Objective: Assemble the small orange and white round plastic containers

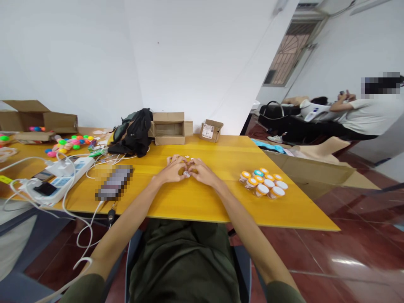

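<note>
Over the middle of the table, my left hand [174, 169] and my right hand [201, 171] face each other, fingers curved and resting low. Each hand shows a gap between thumb and forefinger. A small clear-white piece [186, 173] lies between the two thumb tips, apparently touched by them; its kind is too small to make out. Just beyond the fingertips is another tiny white piece [187, 157]. Anything under the curled fingers is hidden.
Small jars with orange, white and teal lids [269, 184] stand in a cluster at right. To the left are a phone [115, 183], a power strip [71, 179] with cables and colourful balls [74, 143]. A black bag [135, 132] and cardboard boxes [169, 140] line the back.
</note>
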The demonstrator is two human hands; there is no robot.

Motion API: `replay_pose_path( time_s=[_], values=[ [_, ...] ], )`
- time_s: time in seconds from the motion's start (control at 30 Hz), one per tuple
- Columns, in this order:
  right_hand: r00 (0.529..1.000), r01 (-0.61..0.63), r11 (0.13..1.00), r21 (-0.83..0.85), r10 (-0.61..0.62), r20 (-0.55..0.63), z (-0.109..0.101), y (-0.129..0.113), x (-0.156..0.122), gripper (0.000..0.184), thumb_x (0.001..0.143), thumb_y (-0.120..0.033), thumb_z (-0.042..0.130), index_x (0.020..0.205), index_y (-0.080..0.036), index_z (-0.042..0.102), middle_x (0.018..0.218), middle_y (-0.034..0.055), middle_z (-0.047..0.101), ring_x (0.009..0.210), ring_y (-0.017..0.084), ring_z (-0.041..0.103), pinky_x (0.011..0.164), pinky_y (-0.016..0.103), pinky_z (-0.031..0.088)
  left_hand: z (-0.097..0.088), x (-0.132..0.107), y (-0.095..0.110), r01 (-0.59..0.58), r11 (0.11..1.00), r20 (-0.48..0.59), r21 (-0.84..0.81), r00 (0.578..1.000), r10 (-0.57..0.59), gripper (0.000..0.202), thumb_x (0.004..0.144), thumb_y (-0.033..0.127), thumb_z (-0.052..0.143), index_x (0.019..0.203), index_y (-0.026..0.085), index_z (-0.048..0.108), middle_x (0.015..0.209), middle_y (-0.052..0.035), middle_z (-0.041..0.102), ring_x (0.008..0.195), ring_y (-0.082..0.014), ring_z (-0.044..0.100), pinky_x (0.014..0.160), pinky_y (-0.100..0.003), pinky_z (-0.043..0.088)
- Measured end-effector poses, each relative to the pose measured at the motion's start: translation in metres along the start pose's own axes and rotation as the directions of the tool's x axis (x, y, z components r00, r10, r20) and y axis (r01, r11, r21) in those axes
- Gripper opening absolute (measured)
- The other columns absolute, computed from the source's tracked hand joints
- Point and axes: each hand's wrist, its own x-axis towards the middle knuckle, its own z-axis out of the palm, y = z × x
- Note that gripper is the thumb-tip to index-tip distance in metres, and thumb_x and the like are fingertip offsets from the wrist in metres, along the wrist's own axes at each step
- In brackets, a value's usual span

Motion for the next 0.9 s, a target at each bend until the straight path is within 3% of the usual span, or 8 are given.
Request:
replay_pose_path(
  time_s=[0.37, 0.67, 0.9],
  values=[
    [0.995, -0.055, 0.998, 0.006, 0.055, -0.087, -0.004, -0.002, 0.000, 0.016, 0.086, -0.013, 0.059, 0.083, -0.024, 0.071, 0.111, 0.0061, 0.065, 0.108, 0.023, 0.060, 0.099, 0.044, 0.047, 0.000, 0.000, 0.000, -0.010, 1.000, -0.010, 0.004, 1.000, 0.010, 0.015, 0.084, 0.037, 0.065, 0.093, 0.027, 0.070, 0.125, -0.0048, 0.060, 0.125, -0.0309, 0.039, 0.104, -0.050, 0.028],
    [0.999, 0.017, 1.000, -0.002, -0.017, 0.035, -0.007, -0.017, 0.001, 0.023, 0.082, -0.008, 0.058, 0.087, -0.024, 0.074, 0.116, 0.0079, 0.063, 0.114, 0.025, 0.057, 0.103, 0.047, 0.044, -0.003, -0.001, 0.002, -0.017, 1.000, 0.018, 0.004, 1.000, 0.017, 0.011, 0.082, 0.035, 0.065, 0.083, 0.024, 0.068, 0.118, -0.0062, 0.060, 0.122, -0.0315, 0.040, 0.104, -0.051, 0.029],
    [0.999, 0.020, 1.000, 0.012, -0.021, 0.033, -0.006, -0.016, 0.000, 0.024, 0.081, -0.009, 0.056, 0.087, -0.023, 0.074, 0.116, 0.0089, 0.063, 0.115, 0.026, 0.056, 0.104, 0.049, 0.043, -0.002, 0.000, 0.002, -0.023, 1.000, 0.031, -0.004, 0.999, 0.023, 0.012, 0.083, 0.036, 0.064, 0.083, 0.024, 0.068, 0.118, -0.0059, 0.059, 0.122, -0.0313, 0.040, 0.105, -0.051, 0.029]
  ],
)
